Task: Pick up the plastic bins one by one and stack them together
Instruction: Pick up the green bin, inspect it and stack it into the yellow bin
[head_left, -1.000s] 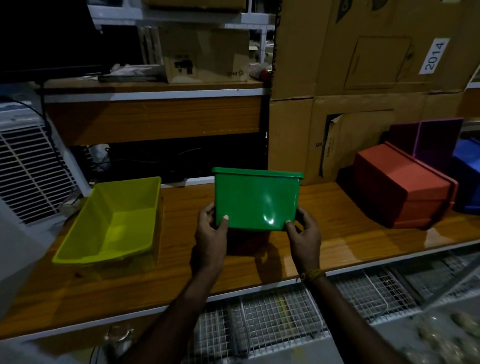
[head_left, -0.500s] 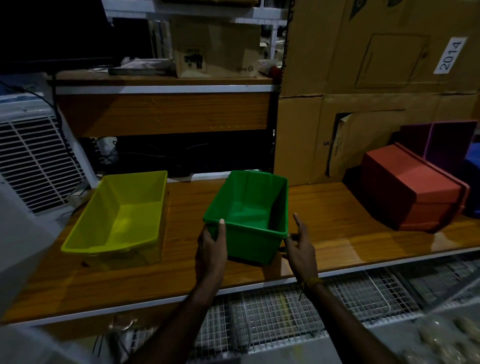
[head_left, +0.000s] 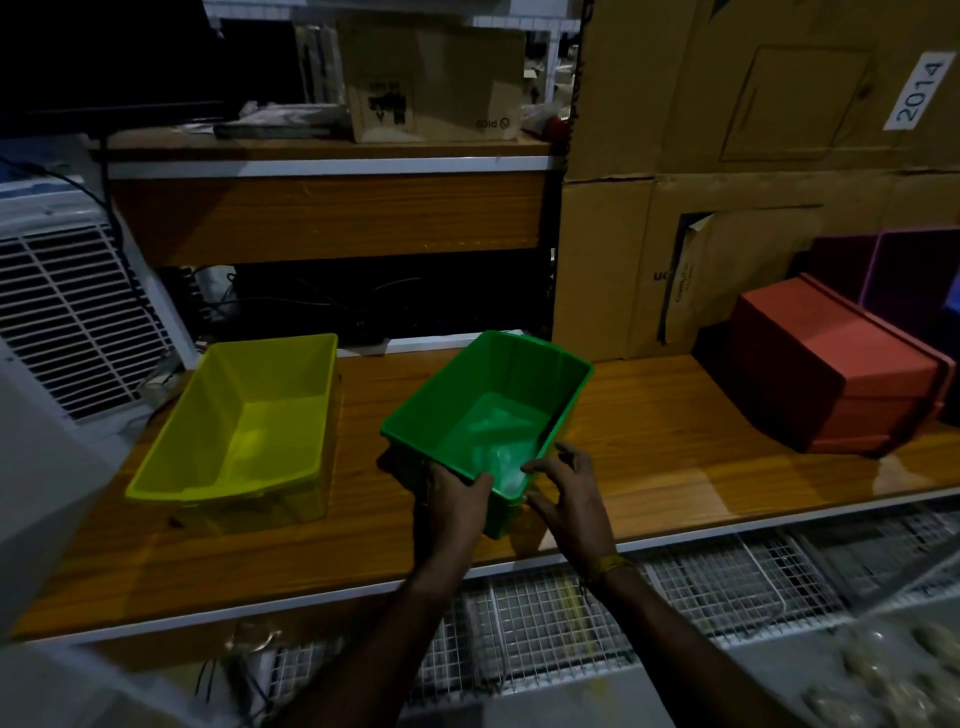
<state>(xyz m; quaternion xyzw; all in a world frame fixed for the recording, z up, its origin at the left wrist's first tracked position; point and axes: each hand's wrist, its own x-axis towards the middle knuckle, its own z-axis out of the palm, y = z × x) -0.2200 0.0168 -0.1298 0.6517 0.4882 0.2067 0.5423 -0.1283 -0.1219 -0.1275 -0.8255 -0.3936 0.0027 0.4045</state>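
Right now the open-topped rectangular green plastic bin (head_left: 488, 410) stands mouth-up near the front middle of the wooden desk (head_left: 675, 467), turned at an angle so one corner points toward the person. The left hand (head_left: 454, 499) has its grip on the near end of that bin, fingers curled round the wall below the rim with the thumb lying along the rim's edge. The right hand (head_left: 569, 493) is at the bin's near right corner with its fingers spread and fairly straight, the upper ones reaching over the rim and the lower ones against the outside wall; its grip is apart, not clamped. Just beside the green bin, to its left and not touching it, sits the rectangular yellow plastic bin (head_left: 249, 426), also mouth-up, close to the white slatted grille of an appliance (head_left: 67, 312) at the desk's left end. Well apart on the right, a brick-red plastic bin (head_left: 831, 369) lies tipped on its side, its base toward the camera, and a purple plastic bin (head_left: 904, 275) stands behind it against the wall of large brown cardboard boxes (head_left: 727, 156), one of which bears a white label reading 2014. Behind the desk a raised wooden shelf (head_left: 322, 213) carries a smaller cardboard carton (head_left: 431, 83). White wire mesh racks (head_left: 675, 587) show below the desk's front edge
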